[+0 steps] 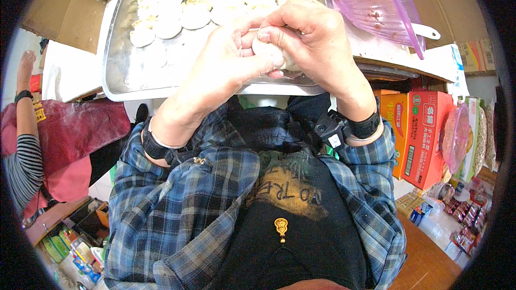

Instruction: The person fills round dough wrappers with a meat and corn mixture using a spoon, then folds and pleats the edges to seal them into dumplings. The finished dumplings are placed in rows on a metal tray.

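Observation:
Between my two hands is a pale dough dumpling [267, 52], held over the near edge of a metal tray [114, 70]. My left hand [231, 59] cups it from the left, its fingers curled around the dough. From the right, my right hand [317, 35] closes over it, with thumb and bent fingers pressing on its top. The dumpling's underside and any filling are hidden by my fingers. Beyond my hands, several rows of dumplings [196, 15] lie in the tray, partly washed out by bright light.
Right of the tray, a purple bowl [371, 0] with bits of filling on its wall has a white handle [427, 31] sticking out. Red [428, 137] and orange [394, 129] boxes stand lower right. At the left, another person's arm [26, 75] is raised beside a dark red cloth [80, 123].

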Available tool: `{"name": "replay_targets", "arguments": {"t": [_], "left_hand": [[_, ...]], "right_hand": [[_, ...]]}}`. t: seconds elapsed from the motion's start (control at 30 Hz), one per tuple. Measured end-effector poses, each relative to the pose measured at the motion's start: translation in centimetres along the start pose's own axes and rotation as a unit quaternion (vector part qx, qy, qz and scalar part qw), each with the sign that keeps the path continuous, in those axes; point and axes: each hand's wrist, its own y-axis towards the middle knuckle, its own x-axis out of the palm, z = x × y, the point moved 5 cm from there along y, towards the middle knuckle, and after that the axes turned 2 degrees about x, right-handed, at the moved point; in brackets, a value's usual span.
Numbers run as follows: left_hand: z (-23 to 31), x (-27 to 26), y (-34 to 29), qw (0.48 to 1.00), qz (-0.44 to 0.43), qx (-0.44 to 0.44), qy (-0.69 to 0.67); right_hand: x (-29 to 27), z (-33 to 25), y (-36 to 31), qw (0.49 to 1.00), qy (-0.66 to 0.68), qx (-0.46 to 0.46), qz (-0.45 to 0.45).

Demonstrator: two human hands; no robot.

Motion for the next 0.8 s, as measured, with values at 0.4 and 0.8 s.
{"name": "replay_targets", "arguments": {"t": [0.4,0.8], "left_hand": [[-0.2,-0.5,0.1,0.999,0.036,0.026,0.006],[0.0,-0.4,0.1,0.999,0.029,0.023,0.0]], "right_hand": [[-1.6,2.2,-2.7,0.961,0.196,0.193,0.025],[-1.8,1.8,-2.2,0.978,0.153,0.091,0.109]]}}
